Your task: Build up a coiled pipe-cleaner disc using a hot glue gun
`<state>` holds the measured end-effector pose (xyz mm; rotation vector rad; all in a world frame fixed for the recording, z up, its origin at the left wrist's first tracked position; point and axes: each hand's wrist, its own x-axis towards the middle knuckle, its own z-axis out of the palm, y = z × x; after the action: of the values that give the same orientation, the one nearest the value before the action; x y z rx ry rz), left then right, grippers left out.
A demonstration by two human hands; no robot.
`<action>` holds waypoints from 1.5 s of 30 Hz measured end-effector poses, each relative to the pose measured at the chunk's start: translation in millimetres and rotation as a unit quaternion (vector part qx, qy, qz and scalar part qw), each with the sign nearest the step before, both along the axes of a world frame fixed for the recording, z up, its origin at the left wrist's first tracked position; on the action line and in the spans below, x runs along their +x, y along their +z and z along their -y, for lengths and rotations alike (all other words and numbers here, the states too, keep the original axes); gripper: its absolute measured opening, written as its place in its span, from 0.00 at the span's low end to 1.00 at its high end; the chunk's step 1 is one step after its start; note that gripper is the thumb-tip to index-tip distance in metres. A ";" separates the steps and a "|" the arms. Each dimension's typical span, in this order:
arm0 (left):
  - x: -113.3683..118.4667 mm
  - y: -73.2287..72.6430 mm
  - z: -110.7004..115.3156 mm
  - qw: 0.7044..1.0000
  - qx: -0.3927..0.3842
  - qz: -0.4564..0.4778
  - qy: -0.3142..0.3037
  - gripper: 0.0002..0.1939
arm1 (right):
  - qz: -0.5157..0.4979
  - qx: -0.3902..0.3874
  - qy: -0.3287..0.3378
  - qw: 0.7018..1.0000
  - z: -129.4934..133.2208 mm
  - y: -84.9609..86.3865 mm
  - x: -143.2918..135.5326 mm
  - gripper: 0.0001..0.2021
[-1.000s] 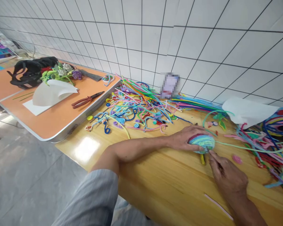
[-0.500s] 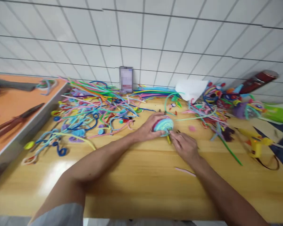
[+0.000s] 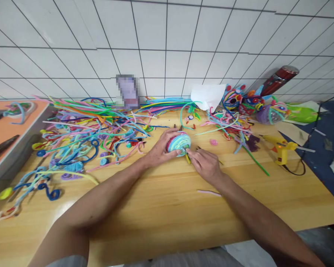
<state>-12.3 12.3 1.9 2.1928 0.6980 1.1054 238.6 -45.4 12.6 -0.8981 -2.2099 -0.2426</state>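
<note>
A striped ball is sitting between two hands at the bench.
Left of the fingers, loose fuzzy stems are sprawling; behind these, a phone is leaning on the tiled wall, its screen too pixelated for reading. The left hand is cupping the ball, fingers curving part-open around its left and top, thumb pressing its lower front. The ball is showing wound bands of maroon, pale blue and mint, with a green patch at the right fingertips. The right hand is pinching its fingers together there; anything inside them is too hidden to tell. Well right of them, a yellow glue gun is lying.
</note>
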 end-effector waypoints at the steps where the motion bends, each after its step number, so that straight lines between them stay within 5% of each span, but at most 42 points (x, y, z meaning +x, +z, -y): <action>1: 0.0 0.4 -0.1 1.000 0.003 0.000 -0.001 0.34 | -0.003 0.002 0.001 1.000 0.1 -0.4 -0.2 0.19; 15: -0.2 2.2 -0.4 1.000 0.014 0.002 -0.006 0.33 | -0.044 0.000 0.019 0.999 4.3 6.8 0.6 0.17; 23: -0.5 -0.3 -2.4 1.000 0.016 -0.015 0.005 0.34 | -0.108 -0.085 -0.032 0.990 8.3 8.6 5.5 0.12; 45: 0.8 -0.9 -1.6 1.000 0.016 -0.002 0.001 0.33 | -0.072 -0.045 0.023 0.996 -0.6 5.7 -1.4 0.13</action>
<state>-11.5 13.9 1.1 2.2232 0.6884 1.1205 237.2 -44.8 18.3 -0.8841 -2.1183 -0.0556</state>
